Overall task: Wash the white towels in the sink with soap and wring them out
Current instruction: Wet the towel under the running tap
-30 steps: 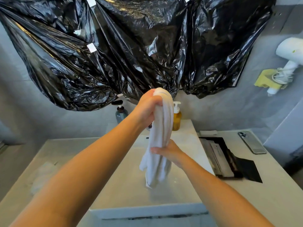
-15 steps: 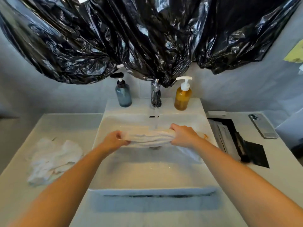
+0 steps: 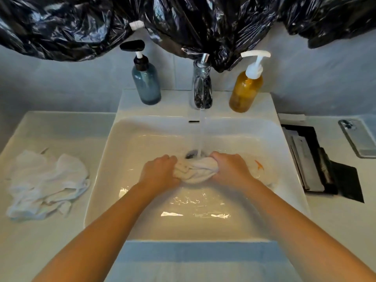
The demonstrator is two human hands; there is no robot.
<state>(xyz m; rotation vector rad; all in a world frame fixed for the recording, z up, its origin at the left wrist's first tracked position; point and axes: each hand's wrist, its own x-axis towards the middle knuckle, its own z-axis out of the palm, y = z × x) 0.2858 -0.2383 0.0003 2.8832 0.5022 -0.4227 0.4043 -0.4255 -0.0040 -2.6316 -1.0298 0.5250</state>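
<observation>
Only two arms and two hands of the person are in view. The bare left forearm (image 3: pixel 114 224) and the bare right forearm (image 3: pixel 295 226) are smooth and slender. They look broad at the lower edge of the view and narrow toward the wrists. The bare left hand (image 3: pixel 159 173) shows a row of rounded knuckles along its far edge. The bare right hand (image 3: pixel 231 169) shows a smooth back and similar knuckles. The fingertips are hidden.

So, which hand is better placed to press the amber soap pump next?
Probably the right hand: the amber soap bottle stands on its side of the faucet, while the left hand would cross the water stream.
</observation>
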